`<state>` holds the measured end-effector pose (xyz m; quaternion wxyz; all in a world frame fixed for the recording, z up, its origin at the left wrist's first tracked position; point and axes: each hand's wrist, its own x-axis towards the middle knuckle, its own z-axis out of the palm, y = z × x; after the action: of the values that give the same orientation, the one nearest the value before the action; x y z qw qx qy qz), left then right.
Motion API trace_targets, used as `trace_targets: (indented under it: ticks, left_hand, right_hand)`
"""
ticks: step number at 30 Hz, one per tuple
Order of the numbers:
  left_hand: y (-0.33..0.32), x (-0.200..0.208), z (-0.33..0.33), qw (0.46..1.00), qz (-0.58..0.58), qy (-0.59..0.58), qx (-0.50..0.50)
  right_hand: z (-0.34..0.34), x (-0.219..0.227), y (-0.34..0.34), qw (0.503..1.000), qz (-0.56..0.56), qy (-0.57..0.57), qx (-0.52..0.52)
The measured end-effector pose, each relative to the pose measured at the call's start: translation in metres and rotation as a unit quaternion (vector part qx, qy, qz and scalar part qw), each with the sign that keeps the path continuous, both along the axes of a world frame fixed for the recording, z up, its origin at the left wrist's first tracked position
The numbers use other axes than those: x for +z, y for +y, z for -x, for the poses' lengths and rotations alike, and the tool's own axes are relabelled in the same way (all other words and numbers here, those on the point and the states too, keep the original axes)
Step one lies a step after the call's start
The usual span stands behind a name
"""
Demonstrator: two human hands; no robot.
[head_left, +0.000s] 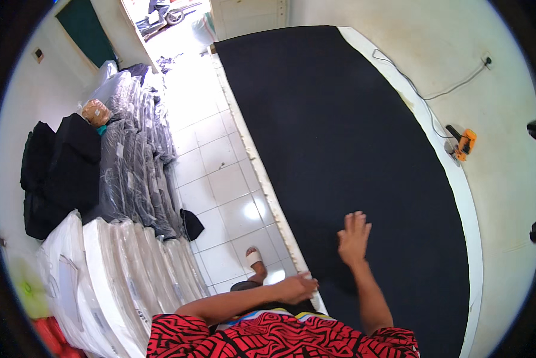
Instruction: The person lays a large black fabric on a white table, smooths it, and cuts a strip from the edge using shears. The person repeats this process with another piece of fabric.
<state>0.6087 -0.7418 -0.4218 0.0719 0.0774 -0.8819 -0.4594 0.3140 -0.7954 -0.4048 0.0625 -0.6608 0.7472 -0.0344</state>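
Note:
A long sheet of black fabric lies spread over a white-topped table. My right hand rests flat on the fabric, its fingers stretched out and pointing away from me. At the table's near left edge, my left hand is closed, with its fingers curled at the fabric's border. Its grip is partly hidden, but it appears to pinch the edge of the cloth.
An orange electric cutter stands on the table's right margin; its cord runs to a wall socket. Left across the tiled floor are stacked plastic-wrapped bundles, white packages and folded black cloth.

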Motion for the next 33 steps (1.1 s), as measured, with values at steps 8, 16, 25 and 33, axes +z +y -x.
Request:
trace_targets:
  ticks: [8, 16, 25, 33]
  left_hand:
    - [-0.245, 0.042, -0.218, 0.855, 0.031, -0.081, 0.512]
    - [-0.473, 0.045, -0.264, 0.872, 0.07, -0.152, 0.459]
    - [-0.742, 0.041, -0.27, 0.882, 0.158, -0.144, 0.42]
    - [-1.005, 0.028, -0.287, 0.857, 0.429, -0.206, 0.198]
  right_hand:
    - [-0.197, 0.009, -0.162, 0.983, 0.038, -0.102, 0.144]
    - [-0.245, -0.01, -0.398, 0.987, 0.036, -0.072, 0.136]
    - [-0.28, 0.001, -0.553, 0.99, 0.07, -0.123, 0.024]
    - [-0.32, 0.009, -0.632, 0.992, 0.015, -0.123, -0.009]
